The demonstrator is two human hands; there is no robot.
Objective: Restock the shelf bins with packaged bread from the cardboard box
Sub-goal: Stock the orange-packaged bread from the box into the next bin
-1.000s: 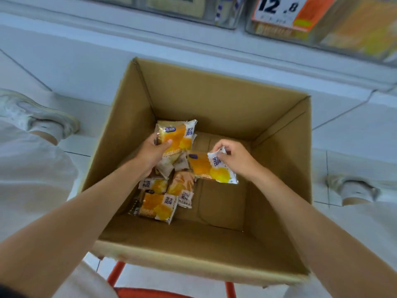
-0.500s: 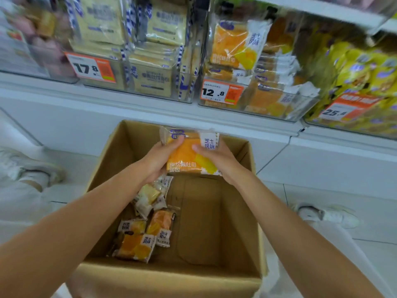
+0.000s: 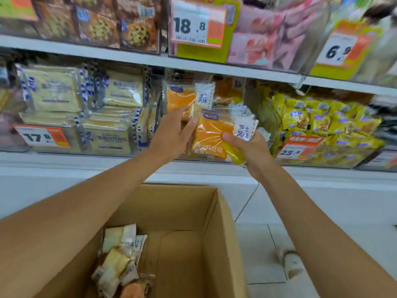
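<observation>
1. Along the left of the lower shelf (image 3: 75, 161), pale yellow bread packs (image 3: 51, 91) with blue striped edges stand stacked. Their print is too blurred to read. An orange-and-white price tag (image 3: 43, 137) in front reads "17.8".
2. Upper left of the frame, on the shelf above (image 3: 107, 53), packs picturing round speckled biscuits (image 3: 137, 31) sit beside a tag reading "18.8" (image 3: 198, 25).
3. Bottom centre, the open cardboard box (image 3: 171, 207) holds a loose heap of small bread packs (image 3: 120, 259) against its left side.
4. The left grip (image 3: 171, 134) is raised to the shelf, its fingers fairly straight and laid against the left edge of the held pack. Its thumb is hidden.
5. That orange bread pack (image 3: 211, 134) is at the shelf front, centre of the frame. It has a blue oval logo on top and a white corner printed "芝士风味". A like pack (image 3: 182, 97) stands shelved just behind it.
6. The right grip (image 3: 251, 147) pinches the pack's lower right corner, thumb across the front.
7. Right of centre, yellow snack bags (image 3: 322, 121) sit behind a "25.8" tag (image 3: 294, 150).
8. Upper right, a tag (image 3: 341, 50) reads "6.9".
</observation>
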